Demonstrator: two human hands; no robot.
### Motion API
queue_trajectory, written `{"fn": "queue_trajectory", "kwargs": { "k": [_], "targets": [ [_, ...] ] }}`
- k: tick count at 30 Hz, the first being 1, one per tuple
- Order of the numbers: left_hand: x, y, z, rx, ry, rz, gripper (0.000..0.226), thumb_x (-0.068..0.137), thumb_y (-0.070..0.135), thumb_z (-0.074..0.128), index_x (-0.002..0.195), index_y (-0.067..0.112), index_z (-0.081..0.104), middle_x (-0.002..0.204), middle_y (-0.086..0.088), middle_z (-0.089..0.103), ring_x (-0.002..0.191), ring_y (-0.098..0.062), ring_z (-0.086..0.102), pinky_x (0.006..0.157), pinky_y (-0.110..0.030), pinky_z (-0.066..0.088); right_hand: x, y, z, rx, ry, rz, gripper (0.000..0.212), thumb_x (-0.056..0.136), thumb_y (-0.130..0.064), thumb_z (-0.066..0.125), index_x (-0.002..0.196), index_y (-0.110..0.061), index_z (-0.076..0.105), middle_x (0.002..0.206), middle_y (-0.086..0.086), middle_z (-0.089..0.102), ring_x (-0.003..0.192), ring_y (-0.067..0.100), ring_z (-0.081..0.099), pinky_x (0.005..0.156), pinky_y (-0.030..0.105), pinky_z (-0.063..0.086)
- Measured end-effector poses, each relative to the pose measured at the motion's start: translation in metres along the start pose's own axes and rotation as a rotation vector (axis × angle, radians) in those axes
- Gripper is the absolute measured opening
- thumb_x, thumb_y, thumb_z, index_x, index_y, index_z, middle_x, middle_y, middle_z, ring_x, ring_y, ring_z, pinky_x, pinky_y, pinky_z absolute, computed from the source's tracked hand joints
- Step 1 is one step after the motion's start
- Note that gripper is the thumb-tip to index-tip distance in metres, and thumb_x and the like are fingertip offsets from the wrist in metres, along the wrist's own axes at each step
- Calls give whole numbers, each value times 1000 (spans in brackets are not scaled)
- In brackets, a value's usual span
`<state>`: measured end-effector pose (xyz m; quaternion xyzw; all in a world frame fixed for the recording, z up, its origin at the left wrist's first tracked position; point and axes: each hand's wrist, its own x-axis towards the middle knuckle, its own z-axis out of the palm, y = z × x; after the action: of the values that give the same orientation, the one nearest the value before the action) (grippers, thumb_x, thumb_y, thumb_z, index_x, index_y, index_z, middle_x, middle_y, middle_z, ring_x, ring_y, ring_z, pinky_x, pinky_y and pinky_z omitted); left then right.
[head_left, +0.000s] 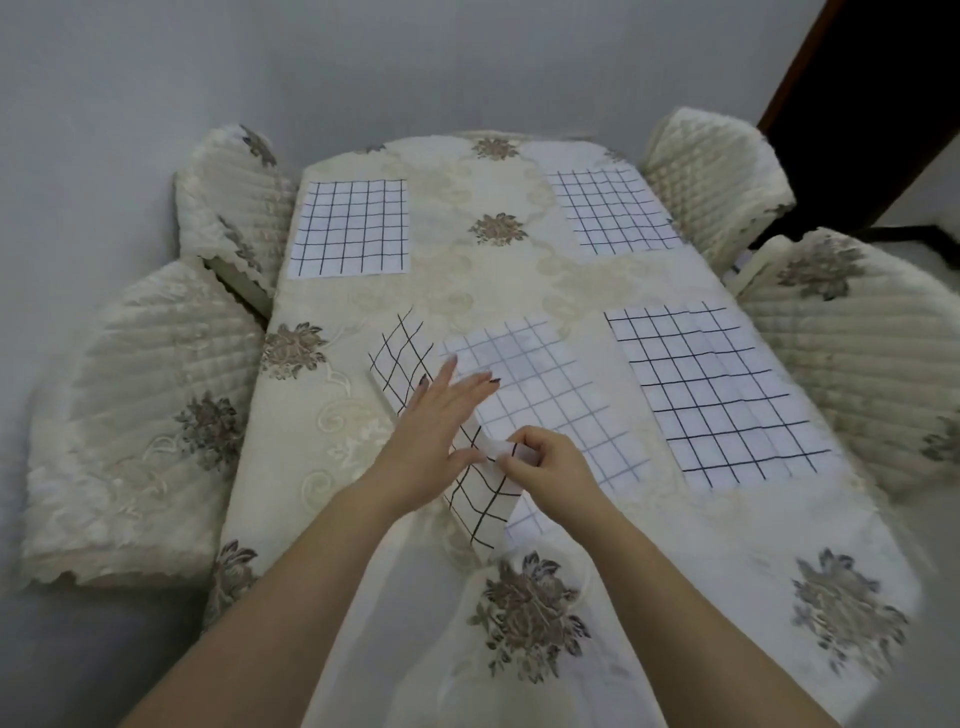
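The flowery table (467, 291) spreads out under both hands. The checked cloth (540, 384) sits right under them, partly folded. The left hand (434, 431) lies flat on it, fingers spread, and the right hand (556, 462) pinches its edge

Four grid-patterned cloths (350, 228) (615, 210) (722, 395) (545, 384) lie on the table (467, 270); four quilted chairs (234, 192) (140, 415) (711, 176) (857, 353) flank the table, two each side.

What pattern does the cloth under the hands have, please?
The cloth is white with a black grid; head view.
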<state>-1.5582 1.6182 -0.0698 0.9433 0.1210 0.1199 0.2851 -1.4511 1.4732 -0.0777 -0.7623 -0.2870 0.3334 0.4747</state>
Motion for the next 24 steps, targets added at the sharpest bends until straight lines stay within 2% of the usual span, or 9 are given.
{"fn": "queue_trajectory", "kwargs": {
  "k": [2, 4, 6, 7, 9, 11, 18, 21, 24],
  "targets": [
    [13, 9, 1, 62, -115, 77, 46, 86, 22, 67, 130, 23, 53, 134, 13, 52, 140, -6, 28, 121, -36, -2, -3, -2, -15, -35, -36, -23, 14, 84, -18, 66, 79, -6, 65, 57, -7, 51, 52, 3, 45, 53, 18, 36],
    [25, 20, 0, 116, -182, 81, 18, 87, 25, 65, 103, 17, 65, 96, 10, 65, 108, -10, 56, 119, -35, 10, -4, -3, -30, -44, -35, -31, 19, 83, -19, 68, 77, -2, 64, 54, -10, 45, 48, 1, 39, 50, 15, 30],
    [32, 26, -3, 138, -217, 27, 12, 86, 28, 67, 85, 16, 65, 72, 13, 57, 88, -16, 55, 106, -29, 30, -5, -2, -43, -22, -14, -35, 19, 81, -24, 71, 75, -7, 66, 58, -4, 51, 56, 7, 44, 56, 22, 34],
    [35, 28, -5, 154, -220, 13, 13, 84, 29, 68, 79, 18, 63, 68, 13, 55, 83, -17, 53, 91, -29, 37, -6, 0, -51, -11, 1, -42, 16, 80, -26, 71, 75, -11, 67, 63, 2, 56, 61, 11, 48, 59, 27, 37],
    [38, 28, -8, 176, -219, 5, 19, 82, 31, 71, 70, 23, 57, 66, 9, 57, 73, -16, 51, 68, -30, 39, -9, 1, -67, -1, 21, -29, 11, 81, -25, 71, 77, -14, 69, 72, 14, 64, 67, 14, 56, 64, 30, 43],
    [36, 24, -12, 150, -246, -37, 21, 81, 30, 72, 67, 23, 58, 66, 5, 61, 68, -13, 52, 62, -30, 41, -13, 2, -83, 25, 38, -24, 8, 83, -21, 71, 80, -14, 71, 73, 8, 69, 66, 8, 60, 64, 22, 45],
    [25, 3, -25, 178, -244, -171, 29, 81, 30, 71, 61, 26, 49, 64, 7, 55, 68, -16, 49, 57, -29, 34, -14, 14, -119, 110, 131, -5, 8, 84, -19, 70, 79, -14, 73, 74, 4, 66, 71, 14, 56, 72, 28, 43],
    [18, -9, -33, 140, -210, -223, 21, 79, 28, 72, 65, 28, 57, 66, 9, 58, 72, -16, 55, 64, -31, 43, -15, 16, -127, 157, 158, 2, 7, 84, -17, 69, 83, -12, 74, 85, 11, 72, 78, 18, 65, 72, 28, 47],
    [10, -24, -41, 130, -165, -275, 31, 78, 27, 74, 58, 33, 50, 60, 9, 55, 65, -15, 52, 61, -31, 41, -16, 20, -137, 191, 196, 15, 10, 86, -15, 68, 89, -8, 74, 91, 11, 74, 85, 23, 70, 76, 31, 53]
  ]
}}
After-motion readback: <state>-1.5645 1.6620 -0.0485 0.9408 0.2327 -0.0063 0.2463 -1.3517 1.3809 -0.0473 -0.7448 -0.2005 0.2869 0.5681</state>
